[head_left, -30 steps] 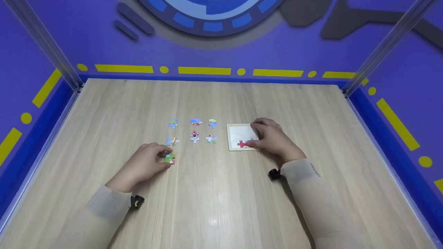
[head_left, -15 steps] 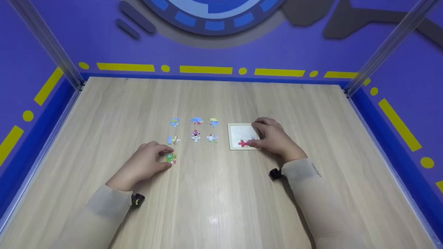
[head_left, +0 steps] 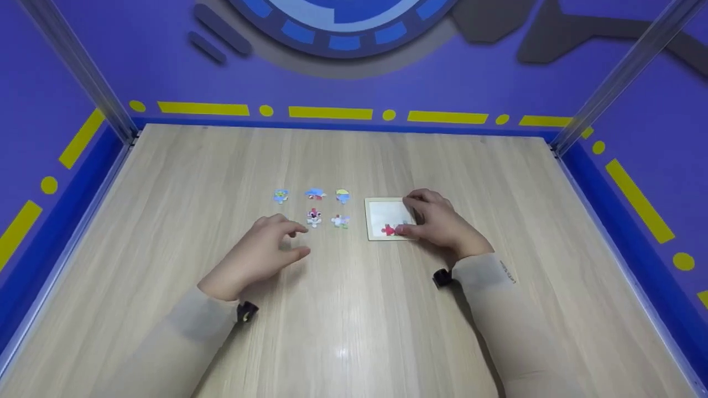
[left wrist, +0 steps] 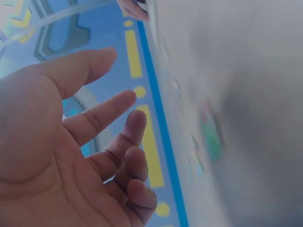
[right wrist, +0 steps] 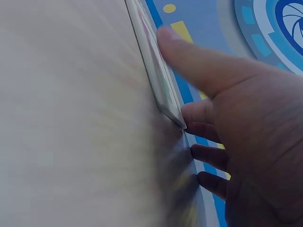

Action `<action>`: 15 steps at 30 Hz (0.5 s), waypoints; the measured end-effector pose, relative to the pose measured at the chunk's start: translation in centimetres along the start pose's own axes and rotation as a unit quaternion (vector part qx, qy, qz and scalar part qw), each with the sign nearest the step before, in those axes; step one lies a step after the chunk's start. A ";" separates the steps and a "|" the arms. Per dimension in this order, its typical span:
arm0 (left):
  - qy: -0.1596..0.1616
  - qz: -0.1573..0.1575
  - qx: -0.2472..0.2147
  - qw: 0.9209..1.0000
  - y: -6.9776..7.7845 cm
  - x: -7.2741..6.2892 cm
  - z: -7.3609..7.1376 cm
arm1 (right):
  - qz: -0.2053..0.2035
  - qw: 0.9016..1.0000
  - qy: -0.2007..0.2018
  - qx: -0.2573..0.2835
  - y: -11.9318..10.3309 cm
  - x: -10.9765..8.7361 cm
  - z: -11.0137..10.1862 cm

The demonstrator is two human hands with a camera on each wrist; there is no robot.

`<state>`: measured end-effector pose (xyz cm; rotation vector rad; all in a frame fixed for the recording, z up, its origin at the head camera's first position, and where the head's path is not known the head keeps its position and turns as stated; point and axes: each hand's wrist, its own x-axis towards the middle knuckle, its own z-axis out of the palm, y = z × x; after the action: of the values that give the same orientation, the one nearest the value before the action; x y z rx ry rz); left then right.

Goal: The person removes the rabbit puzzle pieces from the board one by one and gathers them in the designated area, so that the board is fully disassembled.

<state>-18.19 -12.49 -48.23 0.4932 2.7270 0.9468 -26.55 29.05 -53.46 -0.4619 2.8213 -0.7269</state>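
Note:
My left hand [head_left: 257, 254] hovers over the table left of the middle with its thumb and fingers spread apart, holding nothing. Its index fingertip comes near a jigsaw piece with a cartoon animal face [head_left: 314, 218]. A green jigsaw piece [left wrist: 211, 132] lies on the table in the left wrist view; the left hand hides it in the head view. My right hand [head_left: 442, 225] holds the right side of a shallow square puzzle tray [head_left: 367, 221], thumb over its face and fingers at its edge. A red piece [head_left: 388, 230] sits in the tray beside the thumb; the hand covers the tray's right part.
Loose pieces lie in two rows left of the tray: a blue-green one [head_left: 281, 195], a blue and red one [head_left: 315, 194], a yellow-topped one [head_left: 343, 195] and a pale one [head_left: 341, 221]. Purple walls [head_left: 354, 88] enclose the wooden table [head_left: 354, 309] at back and sides.
My left hand has let go of the green piece and moved right and slightly away from me, now covering it in the head view. The right hand and the tray stay put.

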 end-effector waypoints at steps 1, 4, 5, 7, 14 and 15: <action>0.000 0.009 -0.001 1.000 0.5 0.3 0.2 | 0.003 1.000 -0.005 0.000 0.0 0.0 0.0; 0.001 0.033 0.000 0.999 2.2 1.2 0.9 | 0.007 1.000 -0.021 0.000 0.0 -0.2 -0.1; 0.001 0.039 -0.001 0.999 2.7 1.6 1.1 | 0.008 1.000 -0.026 0.002 0.0 -0.2 -0.2; 0.001 0.047 -0.003 0.999 3.7 2.4 1.6 | 0.009 0.999 -0.034 0.010 0.0 -0.3 -0.3; 0.000 0.071 -0.012 0.997 6.7 4.7 3.3 | 0.013 0.999 -0.044 0.026 0.0 -0.4 -0.5; 0.000 0.072 -0.014 0.997 7.1 5.0 3.5 | 0.011 0.999 -0.043 0.026 0.1 -0.4 -0.6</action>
<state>-20.01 -3.35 -46.90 0.6909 2.7039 1.0185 -26.33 29.48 -52.95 -0.4410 2.7157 -0.7560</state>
